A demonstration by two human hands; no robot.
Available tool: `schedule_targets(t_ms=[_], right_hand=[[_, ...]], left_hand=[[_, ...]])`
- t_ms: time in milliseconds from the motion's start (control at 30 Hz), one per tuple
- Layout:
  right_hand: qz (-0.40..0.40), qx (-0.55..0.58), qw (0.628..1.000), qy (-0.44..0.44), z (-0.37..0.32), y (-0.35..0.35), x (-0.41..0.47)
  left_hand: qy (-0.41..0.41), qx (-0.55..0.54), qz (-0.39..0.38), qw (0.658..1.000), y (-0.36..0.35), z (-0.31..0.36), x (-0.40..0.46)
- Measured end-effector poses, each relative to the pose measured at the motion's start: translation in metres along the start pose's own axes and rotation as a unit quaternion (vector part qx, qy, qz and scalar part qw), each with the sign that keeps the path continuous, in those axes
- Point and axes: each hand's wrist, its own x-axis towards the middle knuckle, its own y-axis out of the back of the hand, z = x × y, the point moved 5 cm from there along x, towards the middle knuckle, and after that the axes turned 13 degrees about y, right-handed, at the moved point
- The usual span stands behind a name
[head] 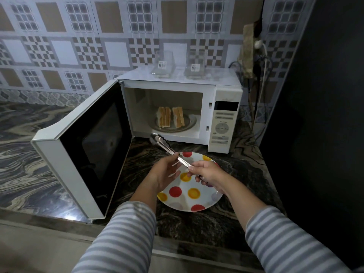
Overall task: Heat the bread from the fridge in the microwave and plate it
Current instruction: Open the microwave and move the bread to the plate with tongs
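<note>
You are pinching the tongs [173,154] with both your left hand [165,172] and right hand [206,174], tips aimed at the bread [170,117]. The plate [189,201] is waiting beneath, ready to receive slices.

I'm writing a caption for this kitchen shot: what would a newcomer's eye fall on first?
First the white microwave with its door swung wide open, and the toasted bread slices standing on the glass turntable inside. Next, the white plate with red and yellow dots on the dark marbled counter in front. Above the plate, the left hand and right hand together hold shiny metal tongs pointing toward the microwave.
</note>
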Motion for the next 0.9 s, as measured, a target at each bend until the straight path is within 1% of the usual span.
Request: schedule_targets(t_ms=[100, 167, 233, 333, 433, 500, 567, 633, 700, 767, 800, 833, 867, 900], right_hand=[[0.002, 0.020, 0.999, 0.029, -0.003, -0.001, 0.003], [0.008, 0.029, 0.999, 0.037, -0.003, -0.001, 0.004], [0.012, 0.042, 0.998, 0.039, -0.003, -0.001, 0.004], [-0.004, 0.034, 0.999, 0.039, -0.004, -0.003, 0.003], [-0.027, 0.004, 0.999, 0.023, -0.004, -0.007, 0.003], [-0.031, 0.009, 0.999, 0.016, -0.004, -0.008, 0.007], [-0.033, 0.017, 0.999, 0.038, -0.007, -0.010, 0.009], [-0.031, -0.015, 0.998, 0.059, -0.011, -0.013, 0.010], [-0.011, -0.043, 0.997, 0.062, -0.010, -0.014, 0.013], [0.015, -0.052, 0.997, 0.059, -0.008, -0.015, 0.017], [0.035, -0.058, 0.996, 0.059, -0.007, -0.013, 0.019], [0.062, -0.070, 0.994, 0.059, -0.007, -0.010, 0.023], [0.091, -0.083, 0.991, 0.060, -0.009, -0.006, 0.025], [0.118, -0.099, 0.986, 0.058, -0.010, -0.001, 0.028]], left_hand=[[0.021, 0.087, -0.035, 0.995, -0.010, -0.003, -0.006], [0.005, 0.083, -0.042, 0.996, -0.013, 0.000, -0.007], [-0.025, 0.062, -0.011, 0.998, -0.011, 0.006, -0.009], [-0.063, 0.084, 0.038, 0.994, -0.005, 0.009, -0.010], [-0.089, 0.112, 0.049, 0.989, -0.004, 0.009, -0.009], [-0.097, 0.123, 0.046, 0.987, -0.005, 0.008, -0.010], [-0.105, 0.143, 0.050, 0.983, -0.006, 0.008, -0.010], [-0.119, 0.159, 0.059, 0.978, -0.007, 0.009, -0.012], [-0.144, 0.189, 0.076, 0.968, -0.006, 0.012, -0.015], [-0.164, 0.223, 0.104, 0.955, 0.001, 0.013, -0.014], [-0.167, 0.253, 0.130, 0.944, 0.009, 0.011, -0.012], [-0.170, 0.304, 0.174, 0.921, 0.020, 0.009, -0.008], [-0.171, 0.371, 0.224, 0.885, 0.032, 0.006, -0.004], [-0.172, 0.435, 0.270, 0.842, 0.045, 0.002, 0.000]])
